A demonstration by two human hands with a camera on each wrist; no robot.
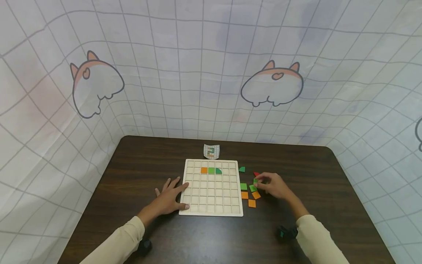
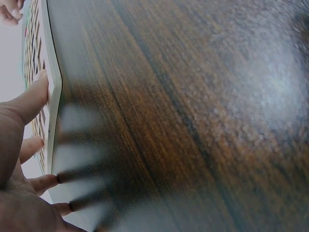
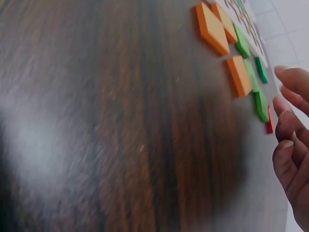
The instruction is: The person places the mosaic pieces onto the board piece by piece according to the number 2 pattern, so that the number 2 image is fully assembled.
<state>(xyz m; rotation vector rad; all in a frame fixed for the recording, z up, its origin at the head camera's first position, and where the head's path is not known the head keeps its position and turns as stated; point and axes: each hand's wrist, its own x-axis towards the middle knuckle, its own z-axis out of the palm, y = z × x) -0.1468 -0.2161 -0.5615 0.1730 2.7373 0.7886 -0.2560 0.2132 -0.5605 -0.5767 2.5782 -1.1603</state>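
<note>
A pale square board (image 1: 212, 194) with a raised grid lies on the dark table. Its upper rows carry an orange square tile (image 1: 204, 170), a green square tile (image 1: 211, 170) and a dark green rounded tile (image 1: 218, 171). My left hand (image 1: 169, 200) rests over the board's left edge, fingers spread, with thumb and index fingertips on its surface. To the right, my right hand (image 1: 273, 186) reaches in from the side; its thumb and fingertips hover around a light green tile (image 3: 261, 106). No tile shows between those fingers in the right wrist view.
Beside the board lie orange tiles (image 1: 252, 203), another green square (image 1: 243, 186), a dark green rounded piece (image 1: 242, 169) and a red piece (image 1: 256, 174). A small printed pattern card (image 1: 211, 151) sits behind the board. A gridded curtain (image 1: 211, 73) surrounds the table.
</note>
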